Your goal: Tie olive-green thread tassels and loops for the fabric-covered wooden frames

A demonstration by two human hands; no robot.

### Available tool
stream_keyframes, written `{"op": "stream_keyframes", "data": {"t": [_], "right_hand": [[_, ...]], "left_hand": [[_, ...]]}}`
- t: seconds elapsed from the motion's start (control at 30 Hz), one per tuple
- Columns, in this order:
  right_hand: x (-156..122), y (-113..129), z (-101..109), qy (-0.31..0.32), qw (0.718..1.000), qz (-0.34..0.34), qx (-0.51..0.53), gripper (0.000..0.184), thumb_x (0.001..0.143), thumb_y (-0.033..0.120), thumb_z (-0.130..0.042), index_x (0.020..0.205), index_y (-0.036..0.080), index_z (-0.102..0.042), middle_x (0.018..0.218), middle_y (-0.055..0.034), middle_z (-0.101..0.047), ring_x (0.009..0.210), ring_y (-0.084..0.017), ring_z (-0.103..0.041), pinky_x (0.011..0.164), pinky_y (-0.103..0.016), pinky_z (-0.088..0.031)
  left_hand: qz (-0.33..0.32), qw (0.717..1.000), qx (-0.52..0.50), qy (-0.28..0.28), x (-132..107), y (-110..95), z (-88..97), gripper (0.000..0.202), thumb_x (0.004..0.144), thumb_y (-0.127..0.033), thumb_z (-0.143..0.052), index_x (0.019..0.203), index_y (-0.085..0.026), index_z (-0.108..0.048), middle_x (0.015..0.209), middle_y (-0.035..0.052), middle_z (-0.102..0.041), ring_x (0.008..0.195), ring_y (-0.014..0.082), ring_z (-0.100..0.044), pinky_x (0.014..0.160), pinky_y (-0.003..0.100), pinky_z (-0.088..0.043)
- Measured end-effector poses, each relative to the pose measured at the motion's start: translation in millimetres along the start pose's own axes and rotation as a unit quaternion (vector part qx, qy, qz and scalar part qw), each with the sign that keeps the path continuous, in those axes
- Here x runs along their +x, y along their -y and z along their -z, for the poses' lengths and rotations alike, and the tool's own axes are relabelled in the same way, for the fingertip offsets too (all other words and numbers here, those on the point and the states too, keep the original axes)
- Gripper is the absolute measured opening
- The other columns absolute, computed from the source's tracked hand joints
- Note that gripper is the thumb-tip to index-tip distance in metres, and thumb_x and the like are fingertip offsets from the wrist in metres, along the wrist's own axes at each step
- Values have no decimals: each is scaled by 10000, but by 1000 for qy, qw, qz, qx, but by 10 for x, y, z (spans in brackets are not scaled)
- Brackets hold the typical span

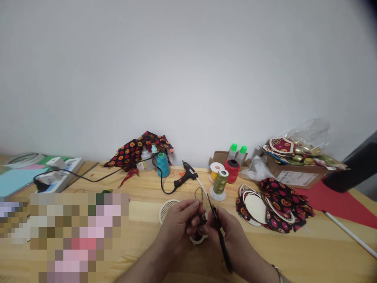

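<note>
My left hand (184, 218) is closed, with thumb and fingertips pinched on a thin olive cord (199, 189) that loops up above them. In my right hand (231, 232) is a pair of black scissors (219, 234), its narrow blades pointing up and away beside the left fingertips. Below and between both hands lies a round wooden piece with dark patterned fabric (198, 238), mostly hidden by the fingers. Another pale openwork wooden ring (165, 208) shows behind my left hand.
Beyond my hands lie a black glue gun (186, 177), an olive thread spool (220, 182) and a red spool (232, 171). Fabric-covered wooden pieces (256, 208) are at right, before a filled cardboard box (297, 175). A power strip (69, 173) with a cable stands left.
</note>
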State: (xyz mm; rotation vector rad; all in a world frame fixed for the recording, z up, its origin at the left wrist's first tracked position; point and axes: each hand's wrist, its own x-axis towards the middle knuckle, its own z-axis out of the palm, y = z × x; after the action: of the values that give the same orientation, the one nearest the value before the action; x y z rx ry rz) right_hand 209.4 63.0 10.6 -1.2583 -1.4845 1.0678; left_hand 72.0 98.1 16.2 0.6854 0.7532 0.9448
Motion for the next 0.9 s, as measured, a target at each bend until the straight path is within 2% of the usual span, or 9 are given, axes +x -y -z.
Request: {"op": "stream_keyframes", "data": {"t": [0.27, 0.37, 0.57, 0.8, 0.9], "right_hand": [[-4, -58, 1, 37, 999, 9, -29, 67, 727, 146, -569, 757, 199, -541, 708, -8, -595, 617, -155, -490, 564, -250, -396], [-10, -58, 4, 50, 998, 3, -47, 73, 733, 127, -555, 765, 193, -560, 712, -12, -602, 624, -158, -503, 563, -246, -395], [-33, -33, 0, 100, 995, 6, -30, 197, 759, 83, -503, 868, 207, -611, 837, -28, -662, 688, -170, -543, 602, -246, -406], [-41, -51, 16, 110, 992, 21, -59, 213, 704, 51, -504, 805, 205, -611, 776, -16, -646, 664, -168, -521, 565, -232, -362], [-55, -29, 36, 122, 988, 38, -87, 232, 665, 19, -494, 767, 204, -590, 737, -5, -632, 606, -143, -464, 534, -222, -326]], "left_hand": [[-64, 998, 3, -12, 11, -54, 32, 251, 711, -321, -727, 601, -114, -636, 419, -46, -461, 377, 48, -403, 365, 157, -201], [-80, 996, 4, -29, 13, -73, 53, 214, 698, -309, -739, 644, -115, -665, 457, -40, -496, 385, 42, -393, 359, 151, -196], [-103, 993, 8, -47, 2, -135, 71, 190, 699, -296, -741, 684, -116, -684, 511, -38, -521, 403, 26, -364, 377, 144, -210], [-118, 991, 21, -66, 9, -173, 77, 207, 696, -305, -737, 664, -114, -661, 544, -34, -547, 383, 11, -332, 372, 146, -182], [-124, 989, 31, -71, 14, -189, 87, 227, 707, -316, -724, 645, -113, -643, 547, -37, -544, 371, 6, -304, 361, 149, -164]]}}
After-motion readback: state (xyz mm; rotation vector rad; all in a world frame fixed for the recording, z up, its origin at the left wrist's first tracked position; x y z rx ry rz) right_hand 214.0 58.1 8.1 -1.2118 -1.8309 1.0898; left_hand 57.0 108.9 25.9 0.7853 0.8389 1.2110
